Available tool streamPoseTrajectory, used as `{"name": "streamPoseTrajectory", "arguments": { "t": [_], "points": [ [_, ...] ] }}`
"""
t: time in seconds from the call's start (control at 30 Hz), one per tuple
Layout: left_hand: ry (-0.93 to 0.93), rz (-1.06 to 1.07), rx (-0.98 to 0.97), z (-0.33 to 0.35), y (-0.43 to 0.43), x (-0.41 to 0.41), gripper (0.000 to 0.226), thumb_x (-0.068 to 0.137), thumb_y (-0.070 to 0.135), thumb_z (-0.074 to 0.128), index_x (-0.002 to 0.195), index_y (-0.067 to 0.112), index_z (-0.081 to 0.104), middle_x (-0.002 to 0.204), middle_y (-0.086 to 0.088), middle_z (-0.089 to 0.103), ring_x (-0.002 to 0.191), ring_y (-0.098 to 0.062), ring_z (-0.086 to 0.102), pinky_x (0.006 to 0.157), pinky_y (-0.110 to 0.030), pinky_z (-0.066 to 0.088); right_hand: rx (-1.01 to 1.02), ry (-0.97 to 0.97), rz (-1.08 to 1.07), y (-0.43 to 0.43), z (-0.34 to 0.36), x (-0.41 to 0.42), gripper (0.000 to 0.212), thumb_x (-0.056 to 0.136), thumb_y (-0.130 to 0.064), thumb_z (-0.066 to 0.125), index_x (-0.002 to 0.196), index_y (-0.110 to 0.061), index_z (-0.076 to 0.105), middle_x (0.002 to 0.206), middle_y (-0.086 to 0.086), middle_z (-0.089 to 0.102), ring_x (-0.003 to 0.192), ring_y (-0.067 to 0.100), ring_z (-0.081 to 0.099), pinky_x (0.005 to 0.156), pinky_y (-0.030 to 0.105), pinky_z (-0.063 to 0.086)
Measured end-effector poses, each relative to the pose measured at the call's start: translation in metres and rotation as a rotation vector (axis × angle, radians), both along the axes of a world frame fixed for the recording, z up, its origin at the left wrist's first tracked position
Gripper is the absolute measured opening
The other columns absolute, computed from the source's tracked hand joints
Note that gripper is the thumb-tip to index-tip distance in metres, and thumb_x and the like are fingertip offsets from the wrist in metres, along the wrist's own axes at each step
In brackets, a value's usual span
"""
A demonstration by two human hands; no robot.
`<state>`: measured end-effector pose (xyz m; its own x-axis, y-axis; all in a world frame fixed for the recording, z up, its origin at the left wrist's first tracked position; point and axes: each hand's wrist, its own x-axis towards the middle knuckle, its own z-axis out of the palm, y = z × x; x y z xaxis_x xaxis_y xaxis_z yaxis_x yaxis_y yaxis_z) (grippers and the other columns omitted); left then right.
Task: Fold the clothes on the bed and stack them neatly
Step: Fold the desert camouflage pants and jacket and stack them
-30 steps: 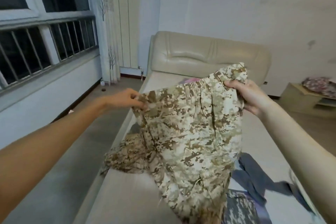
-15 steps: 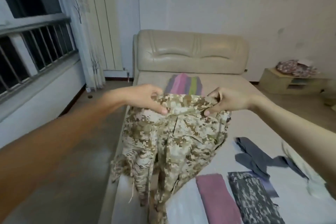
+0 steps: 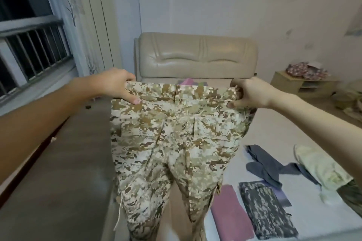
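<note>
Head view shows the left hand (image 3: 119,87) and right hand (image 3: 249,93) pinching the camouflage trousers (image 3: 174,143) by the waistband corners; bringing those corners together evenly should halve them cleanly.

Trousers (image 3: 172,143) hang from left hand (image 3: 117,86) and right hand (image 3: 252,92). Behind the grips: headboard (image 3: 195,55). Below the right grip, on the bed (image 3: 274,133): folded cloths (image 3: 231,213), apparently two.

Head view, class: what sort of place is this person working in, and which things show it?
Most likely a bedroom at home: a bed with a padded headboard, a low cabinet beside it, and a barred window with a curtain. The left hand and right hand hold up camouflage trousers.
</note>
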<state>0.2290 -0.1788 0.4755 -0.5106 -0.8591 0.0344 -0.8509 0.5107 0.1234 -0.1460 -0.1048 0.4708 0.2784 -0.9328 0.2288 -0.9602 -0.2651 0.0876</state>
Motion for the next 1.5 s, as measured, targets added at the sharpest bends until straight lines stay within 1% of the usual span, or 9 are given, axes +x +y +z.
{"name": "streamPoseTrajectory", "arguments": {
  "t": [0.1,0.37,0.53,0.63,0.73,0.87,1.13,1.33,1.5],
  "points": [
    [-0.028,-0.061,-0.058,0.011,0.001,-0.003,0.039,0.061,0.061,0.073,0.078,0.028,0.059,0.070,0.011,0.064,0.068,-0.008,0.059,0.061,-0.029,0.039,-0.077,0.088,0.133,0.001,0.008,-0.015,0.025,0.081,-0.037,0.070,0.080,-0.018,0.055,0.076,0.008,0.067,0.076,0.031,0.063,0.069,0.033,0.043],
    [0.730,-0.110,0.415,0.012,0.025,0.010,0.058,0.040,0.072,0.077,0.082,0.032,0.073,0.090,-0.001,0.074,0.083,-0.017,0.071,0.067,-0.025,0.054,0.499,-0.979,0.266,0.021,0.041,-0.070,0.039,0.074,-0.025,0.066,0.096,0.006,0.066,0.088,0.011,0.074,0.077,0.017,0.071,0.066,0.021,0.056],
    [0.099,0.045,0.179,0.016,0.005,-0.008,0.058,0.057,0.064,0.076,0.088,0.018,0.061,0.082,-0.003,0.067,0.075,-0.021,0.063,0.064,-0.030,0.048,0.183,-0.220,0.116,0.002,0.050,-0.065,0.049,0.067,-0.055,0.070,0.071,-0.007,0.060,0.063,-0.001,0.061,0.062,0.015,0.055,0.068,0.019,0.042],
    [-0.063,0.120,0.003,0.007,-0.006,-0.027,0.070,0.065,0.053,0.077,0.119,0.028,0.039,0.087,0.001,0.061,0.075,-0.014,0.056,0.060,-0.029,0.044,-0.045,0.221,-0.074,-0.011,0.029,-0.047,0.064,0.071,-0.064,0.064,0.118,-0.021,0.056,0.087,-0.001,0.071,0.096,0.021,0.062,0.097,0.035,0.027],
    [-0.234,0.189,-0.149,-0.002,-0.015,-0.035,0.097,0.070,0.057,0.072,0.145,0.028,0.017,0.106,-0.002,0.063,0.087,-0.017,0.059,0.069,-0.031,0.050,0.170,0.385,-0.255,-0.017,0.013,-0.040,0.065,0.074,-0.073,0.053,0.113,-0.022,0.057,0.084,-0.008,0.066,0.090,0.016,0.059,0.099,0.041,0.022],
    [-0.473,0.232,-0.099,-0.017,-0.014,-0.051,0.049,0.080,0.056,0.062,0.109,0.017,0.060,0.089,0.004,0.061,0.083,-0.014,0.058,0.052,-0.022,0.037,0.443,0.463,-0.354,-0.021,-0.005,-0.028,0.053,0.075,-0.070,0.057,0.070,-0.018,0.047,0.066,-0.009,0.051,0.069,0.013,0.048,0.097,0.042,0.022],
    [-0.608,0.252,0.118,-0.042,-0.008,-0.064,0.041,0.083,0.054,0.058,0.099,0.016,0.057,0.082,0.004,0.053,0.078,-0.017,0.053,0.064,-0.030,0.041,0.521,0.415,-0.398,-0.025,-0.019,-0.021,0.052,0.074,-0.060,0.066,0.094,-0.012,0.059,0.093,-0.004,0.061,0.095,0.020,0.054,0.102,0.047,0.025],
    [-0.122,0.024,-0.012,-0.028,-0.008,-0.033,0.014,0.081,0.039,0.067,0.071,0.033,0.058,0.076,0.009,0.062,0.085,-0.014,0.055,0.085,-0.033,0.032,0.430,-0.263,-0.136,-0.015,0.003,-0.056,0.013,0.073,-0.028,0.074,0.078,-0.020,0.065,0.088,0.007,0.072,0.093,0.029,0.066,0.086,0.043,0.052],
    [0.540,0.030,0.234,0.033,0.005,-0.018,0.023,0.072,0.013,0.076,0.082,0.033,0.068,0.084,0.013,0.072,0.077,0.000,0.068,0.061,-0.012,0.050,0.576,-0.977,0.072,-0.009,0.050,-0.087,0.021,0.073,0.014,0.062,0.091,0.006,0.055,0.084,0.008,0.075,0.075,0.019,0.073,0.059,0.026,0.058]
  ]
}}
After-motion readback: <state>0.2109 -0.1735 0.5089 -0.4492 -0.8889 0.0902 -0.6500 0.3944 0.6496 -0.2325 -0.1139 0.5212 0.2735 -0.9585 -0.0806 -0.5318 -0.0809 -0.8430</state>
